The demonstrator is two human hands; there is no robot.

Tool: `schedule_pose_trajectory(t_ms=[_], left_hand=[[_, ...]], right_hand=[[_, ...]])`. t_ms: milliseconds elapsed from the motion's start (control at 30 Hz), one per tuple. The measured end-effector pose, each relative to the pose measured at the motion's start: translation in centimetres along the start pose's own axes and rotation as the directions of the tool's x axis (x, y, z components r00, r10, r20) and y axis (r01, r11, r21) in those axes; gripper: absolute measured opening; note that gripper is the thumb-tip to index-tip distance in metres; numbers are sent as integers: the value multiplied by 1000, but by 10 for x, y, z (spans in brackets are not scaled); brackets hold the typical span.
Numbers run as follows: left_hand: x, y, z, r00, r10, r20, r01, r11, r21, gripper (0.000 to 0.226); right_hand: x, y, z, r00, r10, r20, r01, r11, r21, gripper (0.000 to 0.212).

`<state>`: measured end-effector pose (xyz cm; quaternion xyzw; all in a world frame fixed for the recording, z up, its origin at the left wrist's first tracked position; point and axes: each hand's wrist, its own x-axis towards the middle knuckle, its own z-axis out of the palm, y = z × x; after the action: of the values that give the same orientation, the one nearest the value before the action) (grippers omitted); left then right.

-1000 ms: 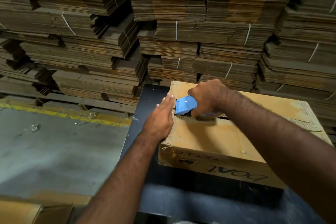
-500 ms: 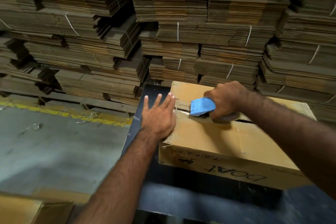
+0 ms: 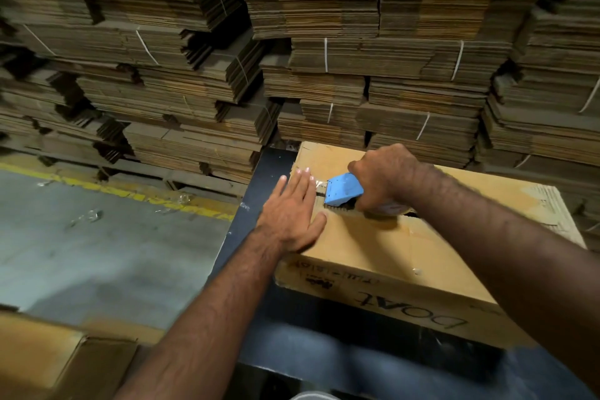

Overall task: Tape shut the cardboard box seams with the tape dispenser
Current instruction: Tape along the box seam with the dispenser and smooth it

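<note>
A brown cardboard box (image 3: 399,256) with "BOAT" written upside down on its near side lies on a dark table (image 3: 259,178). Its top flaps meet in a seam that runs left to right. My right hand (image 3: 383,178) grips the blue tape dispenser (image 3: 342,190), which sits on the seam near the box's left end. A short strip of clear tape shows between the dispenser and the box's left edge. My left hand (image 3: 293,214) lies flat with straight fingers over the box's left top edge, pressing there just left of the dispenser.
Tall stacks of strapped flat cardboard (image 3: 324,58) fill the background right behind the table. A grey floor with a yellow line (image 3: 130,191) lies to the left. Another cardboard box (image 3: 48,360) sits at the bottom left corner.
My right hand has drawn the dispenser to the right along the seam and then a little back left. My left hand stayed flat on the box's left edge, its fingers now closer together.
</note>
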<state>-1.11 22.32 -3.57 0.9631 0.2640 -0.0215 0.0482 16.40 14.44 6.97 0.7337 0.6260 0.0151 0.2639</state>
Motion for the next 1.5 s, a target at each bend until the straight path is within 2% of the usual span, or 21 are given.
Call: schedule_pose_trajectory(t_ms=[133, 233, 467, 633, 867, 1100, 1233, 1367, 1500], left_hand=[[-2, 6, 4, 998, 68, -4, -68, 998, 17, 74], [-4, 5, 4, 999, 48, -15, -48, 999, 14, 78], [-1, 6, 4, 1000, 10, 14, -10, 1000, 1, 84], [-1, 7, 3, 1000, 15, 16, -15, 1000, 1, 87], [-5, 29, 5, 1000, -29, 11, 29, 999, -16, 89], [-3, 49, 1, 997, 66, 48, -65, 997, -33, 87], [0, 50, 0, 997, -72, 38, 74, 996, -50, 101], [7, 71, 2, 995, 68, 79, -64, 997, -52, 104], [7, 72, 3, 996, 66, 60, -61, 995, -84, 105]], right_hand=[[1, 1, 1, 1000, -16, -17, 17, 1000, 13, 67], [0, 10, 9, 995, -71, -73, 76, 996, 57, 77], [-22, 41, 23, 983, -144, -117, 160, 977, 142, 73], [-50, 72, 43, 992, -108, -66, 118, 979, 168, 72], [-39, 55, 50, 991, -99, -87, 106, 992, 72, 71], [-38, 54, 49, 994, -93, -66, 97, 993, 68, 72], [-40, 54, 50, 996, -74, -59, 78, 995, 68, 72], [-43, 52, 48, 995, -76, -64, 82, 993, 87, 71], [-44, 53, 49, 995, -72, -75, 77, 994, 75, 71]])
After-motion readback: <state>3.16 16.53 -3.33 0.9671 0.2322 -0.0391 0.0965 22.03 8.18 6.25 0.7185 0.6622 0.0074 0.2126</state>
